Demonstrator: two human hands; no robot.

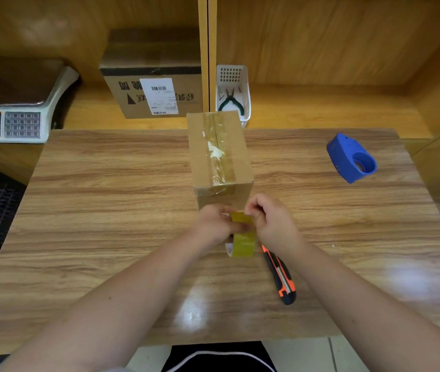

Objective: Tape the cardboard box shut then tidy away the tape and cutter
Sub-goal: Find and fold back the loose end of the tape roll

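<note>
One broad desk with a glossy wood-grain laminate top fills most of the view. Behind it, a large printed carton with a white shipping label is stood against the wooden wall, with a weighing scale seen at the far left. The cardboard box, a plain brown oblong, is set upright at the middle of the desk, its top seam covered by a strip of clear, wrinkled tape. A white perforated plastic basket holding green-handled pliers is placed just behind the box. A blue moulded tape dispenser is laid well to the right. The left hand is closed around a roll of yellowish tape, held just in front of the box's near face, while the free end is pinched by the right hand. An orange-and-black cutter, slim and long, is laid flat just beside the right wrist.
</note>
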